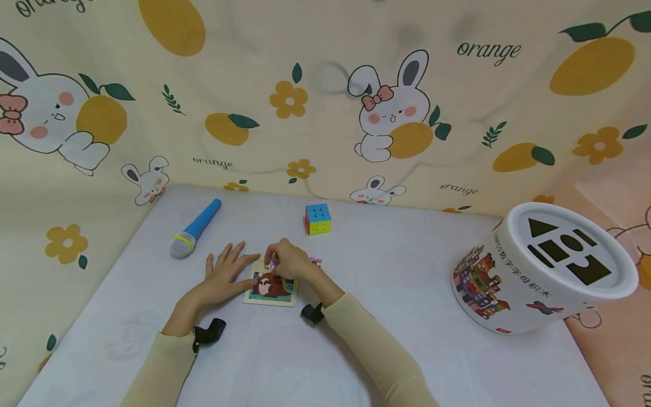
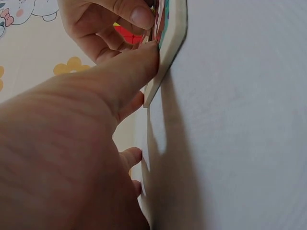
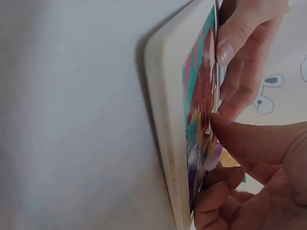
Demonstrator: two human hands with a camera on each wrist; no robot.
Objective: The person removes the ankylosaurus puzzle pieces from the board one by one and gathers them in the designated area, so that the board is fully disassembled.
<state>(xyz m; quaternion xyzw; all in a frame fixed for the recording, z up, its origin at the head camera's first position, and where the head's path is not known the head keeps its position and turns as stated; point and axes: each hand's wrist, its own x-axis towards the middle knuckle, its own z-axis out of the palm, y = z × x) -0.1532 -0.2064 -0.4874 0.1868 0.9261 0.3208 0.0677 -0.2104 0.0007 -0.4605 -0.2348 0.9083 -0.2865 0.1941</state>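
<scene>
A flat picture board [image 1: 269, 302] lies on the white table [image 1: 259, 356], under both hands. The left hand [image 1: 224, 278] is spread wide, and its thumb touches the board. The right hand [image 1: 289, 263] has its fingers bent down onto the picture; I cannot tell if they pinch a piece. A blue toy microphone [image 1: 199, 225] and a bright cube [image 1: 319, 219] lie behind. A big white tub [image 1: 531, 268] stands well to the right.
</scene>
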